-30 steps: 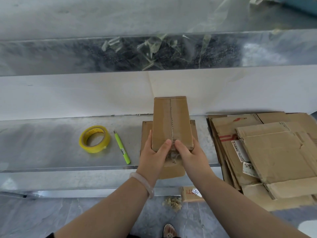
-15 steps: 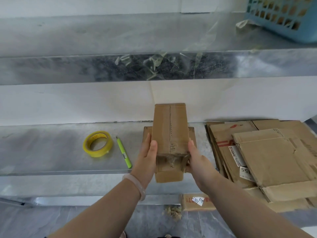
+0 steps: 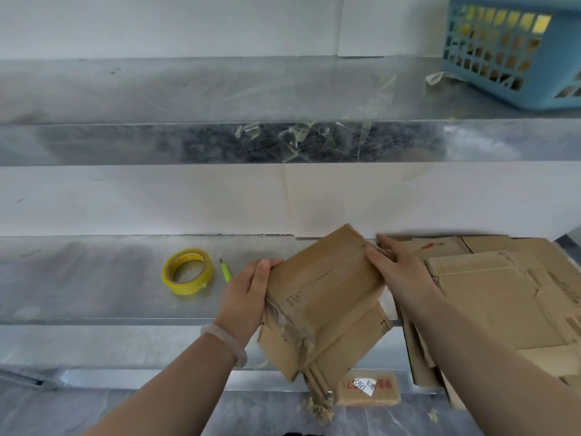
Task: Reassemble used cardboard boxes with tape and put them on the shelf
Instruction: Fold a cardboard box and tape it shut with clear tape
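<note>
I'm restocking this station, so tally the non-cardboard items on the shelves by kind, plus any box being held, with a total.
Yellow roll of tape: 1
Green pen-shaped tool: 1
Blue plastic lattice basket: 1
Brown cardboard box being held: 1
Total: 4

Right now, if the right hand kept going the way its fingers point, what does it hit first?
Probably the white back wall behind the lower metal shelf. The right hand points up-left, gripping the brown cardboard box; nothing else shows ahead, depth unclear.
</note>
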